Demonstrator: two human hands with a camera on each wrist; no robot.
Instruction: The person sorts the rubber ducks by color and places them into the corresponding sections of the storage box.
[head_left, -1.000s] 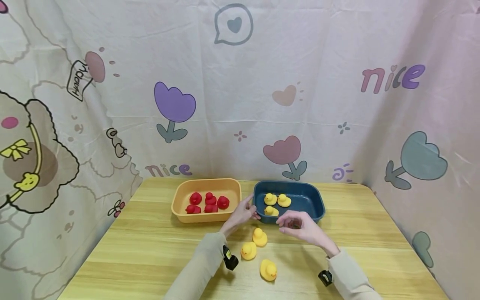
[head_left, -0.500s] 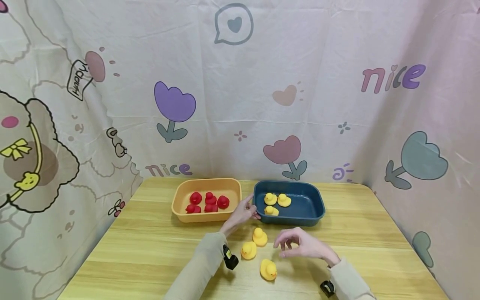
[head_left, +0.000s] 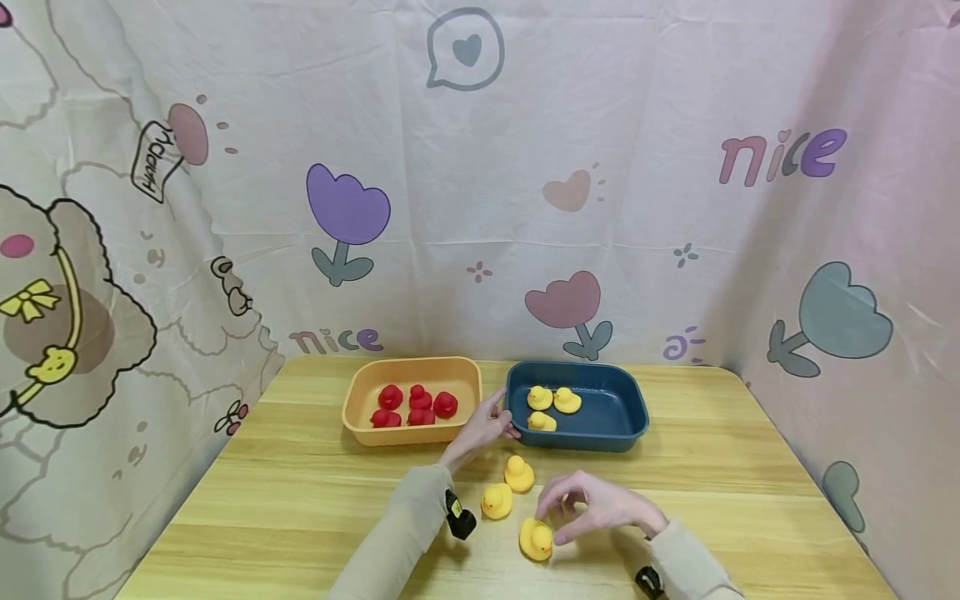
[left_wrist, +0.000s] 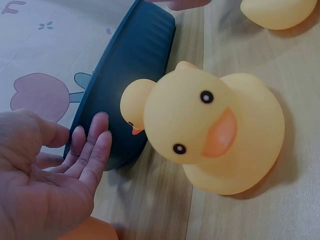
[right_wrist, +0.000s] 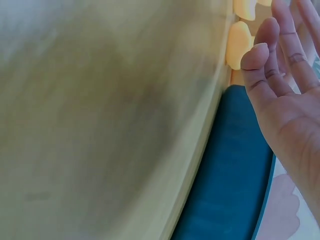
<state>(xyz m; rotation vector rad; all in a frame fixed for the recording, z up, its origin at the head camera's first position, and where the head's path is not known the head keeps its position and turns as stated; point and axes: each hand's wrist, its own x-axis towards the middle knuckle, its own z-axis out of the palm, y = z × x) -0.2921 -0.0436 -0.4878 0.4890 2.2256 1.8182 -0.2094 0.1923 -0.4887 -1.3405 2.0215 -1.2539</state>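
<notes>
Head view: right grip (head_left: 592,505) at yellow duck (head_left: 535,542)

Right grip released, thumb and fingers parted about the duck; contact, can't tell from here. Two loose ducks (head_left: 497,502) on counter (head_left: 300,483), ahead-left of it. Left grip (head_left: 482,429) slack, fingers at blue tray (head_left: 611,408) holding three ducks (head_left: 567,401). Left of that grip: orange tray (head_left: 442,372), red ducks (head_left: 446,406).

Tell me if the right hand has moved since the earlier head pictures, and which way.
Yes: judged against the blue tray, the right hand has come back toward the person, from near the tray's front edge to the nearest yellow toy duck.
</notes>
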